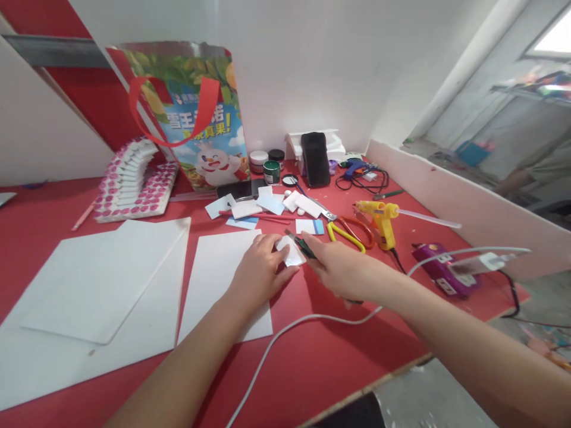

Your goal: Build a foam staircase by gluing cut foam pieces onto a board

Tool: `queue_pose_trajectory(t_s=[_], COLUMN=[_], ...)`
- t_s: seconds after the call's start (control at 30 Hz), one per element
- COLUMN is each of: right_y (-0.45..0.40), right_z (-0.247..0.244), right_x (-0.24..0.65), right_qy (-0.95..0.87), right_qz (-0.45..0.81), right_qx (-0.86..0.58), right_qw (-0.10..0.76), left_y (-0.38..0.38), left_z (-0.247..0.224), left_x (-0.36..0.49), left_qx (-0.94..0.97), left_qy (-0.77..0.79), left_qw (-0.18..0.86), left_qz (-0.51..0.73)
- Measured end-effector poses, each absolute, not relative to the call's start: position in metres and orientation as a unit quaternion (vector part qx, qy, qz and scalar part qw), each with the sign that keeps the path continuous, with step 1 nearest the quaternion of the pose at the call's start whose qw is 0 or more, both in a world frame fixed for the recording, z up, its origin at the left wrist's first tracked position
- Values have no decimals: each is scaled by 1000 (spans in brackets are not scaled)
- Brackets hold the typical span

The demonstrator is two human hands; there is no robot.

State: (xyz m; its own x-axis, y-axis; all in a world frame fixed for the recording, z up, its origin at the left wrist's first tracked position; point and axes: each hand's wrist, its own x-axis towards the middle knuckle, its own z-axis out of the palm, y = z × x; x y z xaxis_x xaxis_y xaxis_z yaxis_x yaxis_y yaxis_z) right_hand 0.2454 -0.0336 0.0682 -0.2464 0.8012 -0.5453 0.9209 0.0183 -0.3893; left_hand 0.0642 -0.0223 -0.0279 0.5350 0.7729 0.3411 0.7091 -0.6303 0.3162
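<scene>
My left hand (pixel 263 264) grips a small white board piece (pixel 292 254) between thumb and fingers, above the right edge of a white sheet (pixel 218 279). Closed around a dark-handled utility knife (pixel 306 246) is my right hand (pixel 341 267). The knife's blade lies at the top edge of the small piece; whether it touches is too small to tell. Its handle is mostly covered by my fingers. Just beyond both hands rests a white and blue card (pixel 309 226).
Scissors (pixel 345 236) with yellow and orange handles and a yellow glue gun (pixel 379 220) lie to the right, near a purple power strip (pixel 446 270). A white cable (pixel 307 318) crosses the front. Larger white boards (pixel 57 362) cover the left. Paint jars (pixel 272 172) stand behind.
</scene>
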Motion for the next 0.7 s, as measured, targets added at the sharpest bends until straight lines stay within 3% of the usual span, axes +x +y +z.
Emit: queue_pose_trajectory(t_s=[0.4,0.7], right_y=[-34,-39], right_z=[72,69], right_x=[234,242], right_qy=[716,785], right_qz=[-309,-212], right_qx=[608,565], right_qw=[150,143], left_y=[-22,-22], left_z=[-28,-26], left_x=[65,66], left_qx=[873,874], left_qy=[427,427], left_qw=[73,70], left_qz=[226,221])
